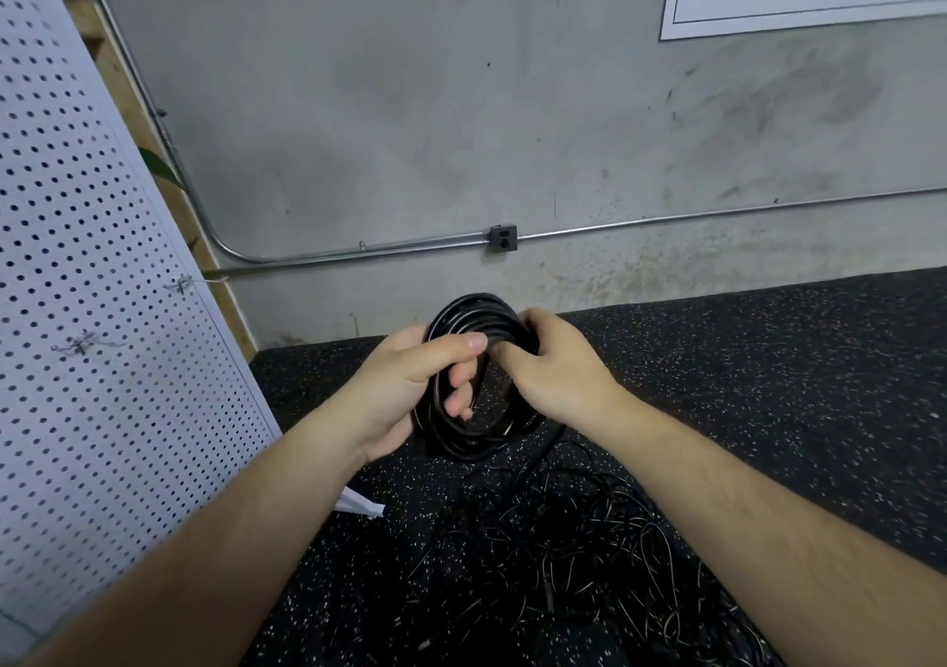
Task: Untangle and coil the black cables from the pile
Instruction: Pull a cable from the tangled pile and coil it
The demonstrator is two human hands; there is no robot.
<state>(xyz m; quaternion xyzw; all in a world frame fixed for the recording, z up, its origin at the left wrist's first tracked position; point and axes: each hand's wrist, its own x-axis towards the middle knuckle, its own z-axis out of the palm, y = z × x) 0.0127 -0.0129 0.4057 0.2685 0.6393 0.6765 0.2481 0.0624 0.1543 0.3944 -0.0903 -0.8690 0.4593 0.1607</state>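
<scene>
A black cable coil of several round loops is held upright above the floor, in the middle of the view. My left hand grips its left side, thumb across the front and fingers through the loop. My right hand is closed on the coil's right side, hiding that part. From the coil's bottom a strand runs down to a tangled pile of thin black cables lying on the floor between my forearms.
The floor is black speckled rubber matting. A white pegboard panel leans at the left. The grey concrete wall carries a metal conduit with a socket box. A white scrap lies by the pegboard's foot.
</scene>
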